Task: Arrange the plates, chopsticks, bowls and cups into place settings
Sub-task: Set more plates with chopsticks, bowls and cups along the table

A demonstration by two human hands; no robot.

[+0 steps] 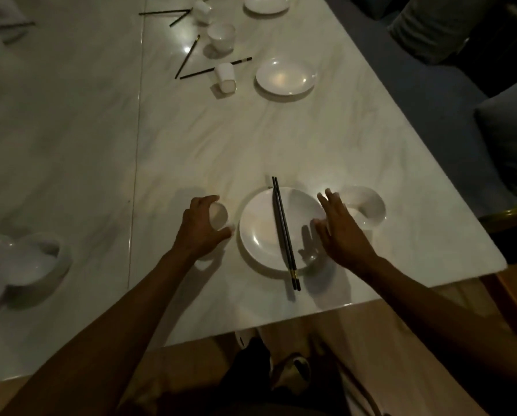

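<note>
A white plate (260,232) lies near the table's front edge with a pair of black chopsticks (283,229) laid across it, tips pointing away. My left hand (201,228) curls round a small white cup (219,216) just left of the plate. My right hand (339,229) hovers with fingers spread over the plate's right rim, beside a white bowl (366,205). Farther back lie a second plate (285,76), a tipped cup (225,76), an upright cup (221,36), another cup (202,10) and loose chopsticks (215,69).
The white marble table (191,139) ends at a corner on the right, with dark upholstered seats (449,94) beyond. White bowls (38,259) sit at the left edge. A third plate (266,3) lies at the top. My legs and shoes (284,367) show below the front edge.
</note>
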